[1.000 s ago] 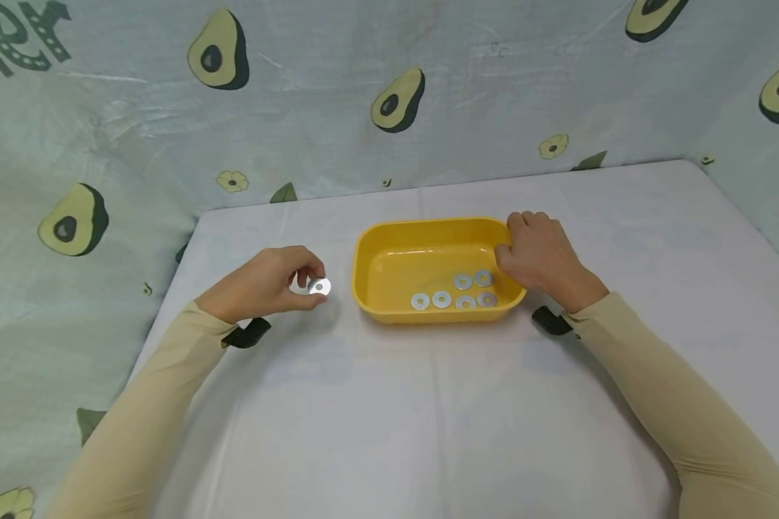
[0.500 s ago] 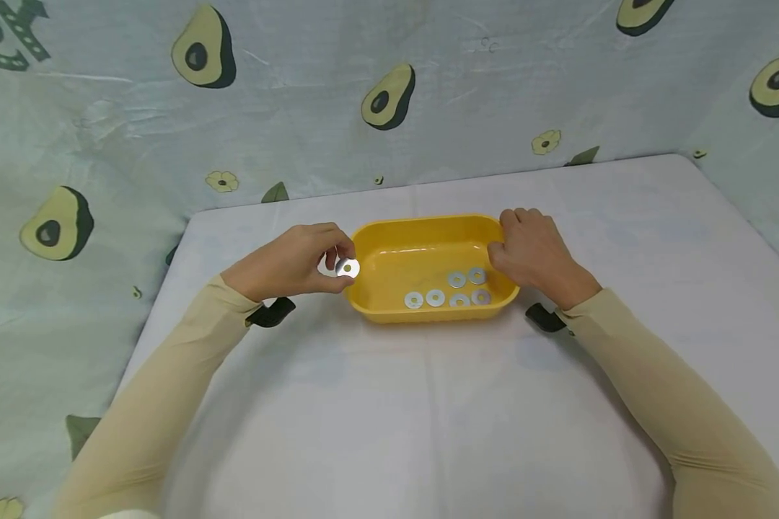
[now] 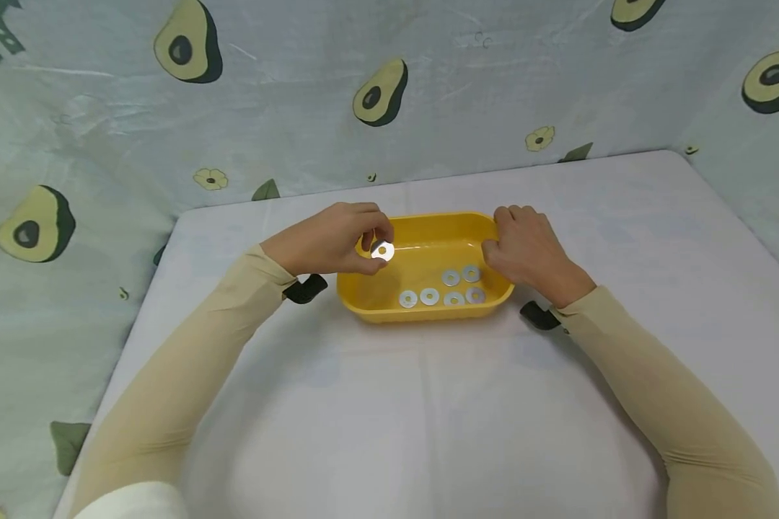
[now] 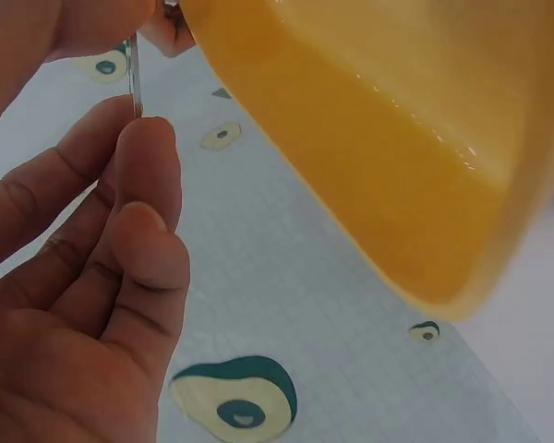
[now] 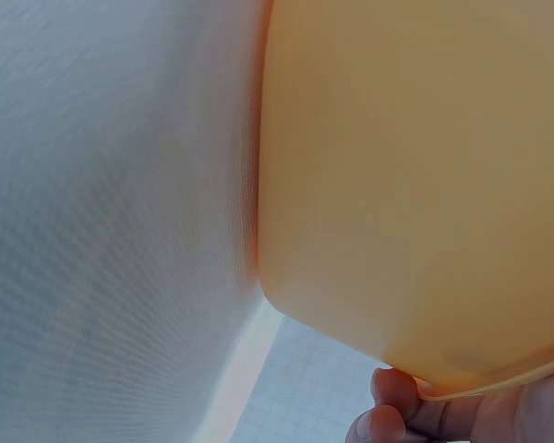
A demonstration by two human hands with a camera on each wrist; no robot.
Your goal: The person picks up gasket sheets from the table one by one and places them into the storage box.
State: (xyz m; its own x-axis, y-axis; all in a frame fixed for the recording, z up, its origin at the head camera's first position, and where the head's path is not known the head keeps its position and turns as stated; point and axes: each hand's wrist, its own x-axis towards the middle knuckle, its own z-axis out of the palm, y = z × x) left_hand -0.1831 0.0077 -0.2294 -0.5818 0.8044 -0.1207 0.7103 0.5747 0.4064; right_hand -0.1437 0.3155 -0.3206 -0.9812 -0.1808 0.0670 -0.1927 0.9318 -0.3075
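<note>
My left hand (image 3: 340,240) pinches a shiny flat washer (image 3: 382,251) between thumb and fingers, over the left end of a yellow tray (image 3: 376,315). In the left wrist view the washer (image 4: 136,78) shows edge-on beside the tray wall (image 4: 351,198). At the tray's right end, my right hand (image 3: 534,249) grips the rim, thumb on the inner side. Several more washers (image 3: 429,296) lie flat on the tray floor, towards its front right. The right wrist view shows fingers (image 5: 397,397) on the rim beneath the tray's outer wall (image 5: 397,203).
A white cloth (image 3: 363,418) covers the table under the tray. Behind and to the left hangs a pale sheet (image 3: 285,94) printed with avocados. Black straps (image 3: 305,289) with small cameras sit at both wrists.
My left hand has carried its washer rightwards and away from me, from beside the tray to over its left end. My right hand keeps its grip on the rim.
</note>
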